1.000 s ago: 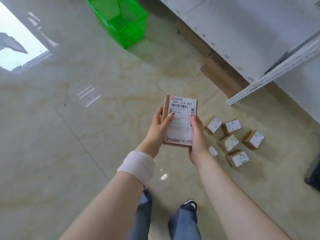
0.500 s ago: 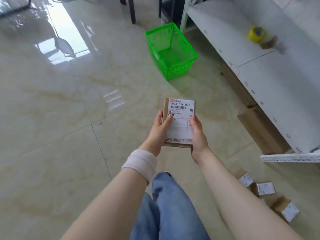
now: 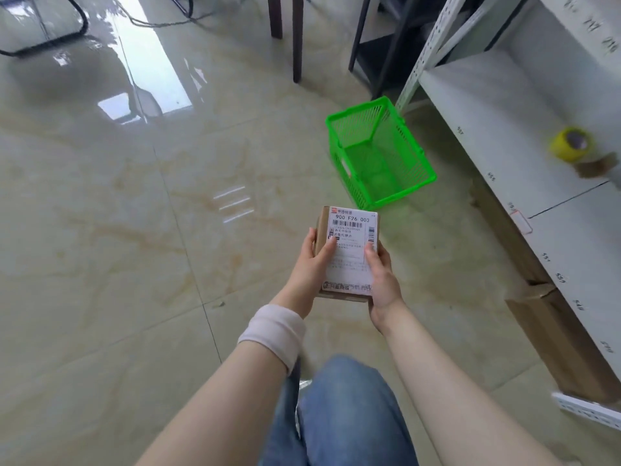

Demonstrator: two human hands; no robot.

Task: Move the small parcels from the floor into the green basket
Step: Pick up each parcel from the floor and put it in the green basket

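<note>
I hold a small brown cardboard parcel [image 3: 349, 243] with a white shipping label on top, in front of me at mid-frame. My left hand [image 3: 311, 269] grips its left side, thumb on the label; a white band wraps that wrist. My right hand [image 3: 381, 280] grips the right side and near corner. The green basket [image 3: 415, 185] stands on the floor just beyond the parcel, slightly right, and looks empty. The other parcels on the floor are out of view.
A white metal shelf [image 3: 504, 136] runs along the right, with a yellow tape roll [image 3: 571, 144] on it and brown cartons [image 3: 557, 341] underneath. Chair legs [image 3: 295, 38] and a black stand [image 3: 376, 45] stand at the far end. Glossy tile floor [image 3: 134, 230] spreads to the left.
The view has swung up and forward: the basket is now closer and nearer the middle, and the floor parcels have dropped out of view. Both hands keep the same hold on the parcel.
</note>
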